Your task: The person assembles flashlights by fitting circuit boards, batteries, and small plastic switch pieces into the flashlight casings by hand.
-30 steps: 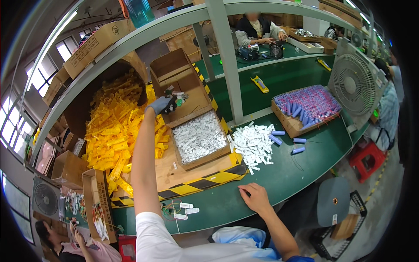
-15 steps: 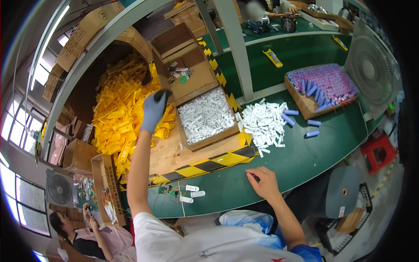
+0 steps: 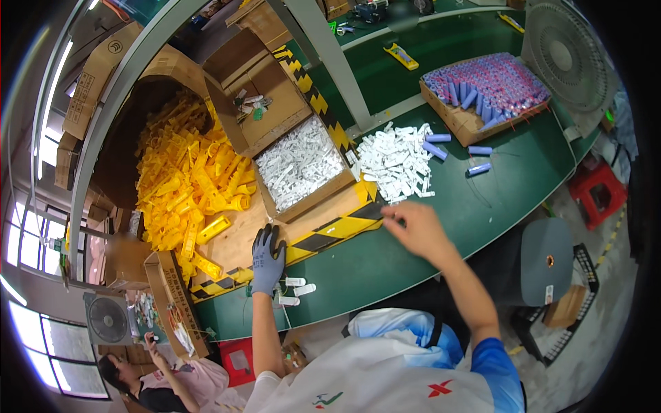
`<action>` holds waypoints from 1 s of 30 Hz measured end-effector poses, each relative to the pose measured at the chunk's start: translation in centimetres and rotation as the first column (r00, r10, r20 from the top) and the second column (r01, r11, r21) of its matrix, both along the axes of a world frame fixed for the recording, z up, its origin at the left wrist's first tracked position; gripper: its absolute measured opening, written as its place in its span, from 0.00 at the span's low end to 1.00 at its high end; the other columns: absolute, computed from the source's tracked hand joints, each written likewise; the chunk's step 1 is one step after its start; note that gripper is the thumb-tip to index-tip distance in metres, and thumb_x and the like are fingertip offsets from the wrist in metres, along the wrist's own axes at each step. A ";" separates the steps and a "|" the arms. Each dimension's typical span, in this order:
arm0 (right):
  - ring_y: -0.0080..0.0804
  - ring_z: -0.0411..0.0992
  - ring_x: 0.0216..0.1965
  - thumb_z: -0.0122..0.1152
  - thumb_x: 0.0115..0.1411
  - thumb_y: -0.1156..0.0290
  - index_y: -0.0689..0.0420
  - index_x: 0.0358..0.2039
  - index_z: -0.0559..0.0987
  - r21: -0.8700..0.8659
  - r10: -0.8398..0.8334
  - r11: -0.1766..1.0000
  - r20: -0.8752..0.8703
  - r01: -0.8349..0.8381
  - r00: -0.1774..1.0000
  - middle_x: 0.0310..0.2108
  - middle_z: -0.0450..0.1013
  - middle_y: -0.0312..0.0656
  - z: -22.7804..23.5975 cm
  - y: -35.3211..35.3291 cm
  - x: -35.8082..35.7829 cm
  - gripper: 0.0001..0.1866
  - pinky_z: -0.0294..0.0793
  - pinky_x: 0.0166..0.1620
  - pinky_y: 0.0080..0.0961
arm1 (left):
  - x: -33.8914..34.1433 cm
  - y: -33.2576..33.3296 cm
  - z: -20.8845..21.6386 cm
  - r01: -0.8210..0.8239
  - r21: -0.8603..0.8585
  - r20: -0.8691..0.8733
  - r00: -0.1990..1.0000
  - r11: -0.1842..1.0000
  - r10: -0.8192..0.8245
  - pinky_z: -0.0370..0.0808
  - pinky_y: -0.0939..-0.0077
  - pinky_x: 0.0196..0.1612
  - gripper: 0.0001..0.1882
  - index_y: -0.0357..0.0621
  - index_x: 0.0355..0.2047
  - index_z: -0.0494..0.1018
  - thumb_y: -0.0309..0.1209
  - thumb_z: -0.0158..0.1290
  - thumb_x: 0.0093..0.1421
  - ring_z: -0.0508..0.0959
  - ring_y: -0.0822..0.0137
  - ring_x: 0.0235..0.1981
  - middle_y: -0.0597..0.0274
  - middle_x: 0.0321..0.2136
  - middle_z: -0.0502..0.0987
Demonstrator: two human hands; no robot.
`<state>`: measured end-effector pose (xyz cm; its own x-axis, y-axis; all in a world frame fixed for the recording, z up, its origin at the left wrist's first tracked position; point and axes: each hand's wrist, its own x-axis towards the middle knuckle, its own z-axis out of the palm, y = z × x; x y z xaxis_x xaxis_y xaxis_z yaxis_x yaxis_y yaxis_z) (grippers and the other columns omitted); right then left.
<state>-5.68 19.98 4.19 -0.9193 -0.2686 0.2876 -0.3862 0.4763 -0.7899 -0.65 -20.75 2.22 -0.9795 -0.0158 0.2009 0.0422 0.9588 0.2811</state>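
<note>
My left hand [image 3: 268, 263], in a grey and black glove, is over the near edge of the bench with its fingers stretched out and slightly apart. Just below it are a few white oblong pieces [image 3: 303, 290] with thin wires, partly hidden by the glove. My bare right hand [image 3: 421, 233] has curled fingers over the green bench beside the black-and-yellow striped edge [image 3: 337, 230]; what they hold, if anything, cannot be made out. Beyond it lies a heap of small white pieces [image 3: 394, 162]. Yellow plastic shells [image 3: 193, 186] are piled to the far left of my left hand.
A cardboard box of white pieces [image 3: 303, 165] stands mid-bench, beside an open carton [image 3: 275, 113]. Purple cylindrical cells [image 3: 480, 150] lie near their full carton [image 3: 451, 124]. A metal post [image 3: 337, 69] rises behind. A fan [image 3: 568, 62] stands right; another person [image 3: 172, 378] sits lower left.
My left hand has come back from the yellow pile to the near bench edge, beside the wired white pieces. My right hand has moved up toward the white heap. The view has shifted.
</note>
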 end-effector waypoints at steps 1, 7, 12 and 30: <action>0.44 0.79 0.37 0.64 0.60 0.63 0.55 0.42 0.85 0.094 -0.011 0.995 -0.014 0.013 1.000 0.33 0.80 0.45 0.7 0.5 -1.6 0.13 0.78 0.42 0.39 | 0.0 0.2 0.2 0.004 -0.008 0.006 1.000 1.000 -0.004 0.58 0.55 0.70 0.27 0.45 0.64 0.69 0.34 0.55 0.64 0.64 0.44 0.67 0.46 0.65 0.67; 0.48 0.77 0.43 0.63 0.59 0.67 0.54 0.43 0.84 0.229 -0.069 0.965 -0.259 0.131 0.964 0.37 0.79 0.47 1.2 -1.8 -12.8 0.13 0.77 0.46 0.42 | 0.4 0.0 -0.3 -0.007 0.002 -0.003 1.000 1.000 0.007 0.61 0.57 0.69 0.25 0.45 0.61 0.72 0.34 0.56 0.64 0.67 0.44 0.65 0.47 0.63 0.70; 0.51 0.74 0.48 0.67 0.53 0.68 0.55 0.41 0.84 0.341 0.044 0.937 -0.335 0.078 0.941 0.41 0.77 0.48 -2.8 -3.2 -16.3 0.14 0.75 0.52 0.43 | 3.4 0.2 2.2 -0.058 0.337 -0.022 0.997 0.940 0.070 0.75 0.62 0.55 0.16 0.42 0.50 0.79 0.26 0.56 0.62 0.79 0.49 0.52 0.47 0.51 0.80; 0.45 0.75 0.37 0.66 0.59 0.73 0.59 0.37 0.82 0.121 -0.044 0.988 -0.371 0.095 0.928 0.33 0.78 0.46 -2.1 -3.4 -14.2 0.06 0.74 0.42 0.38 | -4.3 -20.7 3.6 -0.218 -0.516 0.057 0.956 0.828 0.287 0.65 0.56 0.63 0.37 0.52 0.64 0.66 0.38 0.65 0.54 0.69 0.50 0.60 0.53 0.58 0.71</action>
